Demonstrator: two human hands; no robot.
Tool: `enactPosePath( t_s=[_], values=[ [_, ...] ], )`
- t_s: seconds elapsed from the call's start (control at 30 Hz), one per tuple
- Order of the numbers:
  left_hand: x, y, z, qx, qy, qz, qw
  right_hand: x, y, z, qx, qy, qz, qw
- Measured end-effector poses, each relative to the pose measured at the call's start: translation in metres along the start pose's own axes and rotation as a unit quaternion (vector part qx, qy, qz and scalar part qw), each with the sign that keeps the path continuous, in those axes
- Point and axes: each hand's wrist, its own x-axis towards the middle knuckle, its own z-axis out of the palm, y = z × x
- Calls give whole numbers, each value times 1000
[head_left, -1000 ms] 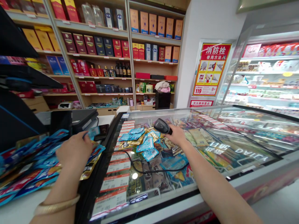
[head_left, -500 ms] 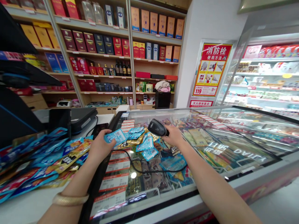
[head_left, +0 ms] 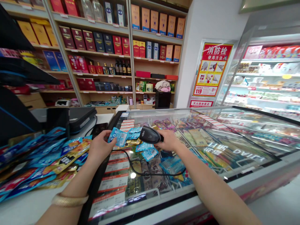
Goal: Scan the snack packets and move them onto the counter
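Between thumb and fingers, my left hand (head_left: pixel 101 144) pinches a blue snack packet (head_left: pixel 117 137), tilted with its printed back showing. My right hand (head_left: pixel 169 140) is wrapped round the handle of a black barcode scanner (head_left: pixel 150 135), whose head points left toward the packet, a short gap apart. Under the scanner, several blue and gold packets (head_left: pixel 149 153) lie in a loose pile on the freezer's glass top (head_left: pixel 150 192). The scanner's black cable (head_left: pixel 150 172) loops across the glass in front of the pile.
A heap of blue, red and gold snack packets (head_left: pixel 47 165) covers the white counter (head_left: pixel 28 209) at left. Behind it stand a black device (head_left: pixel 82 118) and a dark monitor (head_left: pixel 14 93). Shelves of boxes and bottles (head_left: pixel 100 56) line the back wall. A lit display fridge (head_left: pixel 269 78) stands right.
My right hand has brought the scanner left, closer to the packet. The packet in my left hand has turned more upright and shifted slightly.
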Motion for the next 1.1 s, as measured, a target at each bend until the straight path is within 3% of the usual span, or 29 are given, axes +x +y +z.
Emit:
enactPosePath(
  t_s=[0.6,1.1],
  values=[
    [-5,2,8,2,3,25,1000,1,-8,1,13,-37,-5,999],
    [-5,2,8,-12,2,31,999,1,-5,5,23,-29,2,999]
  ],
)
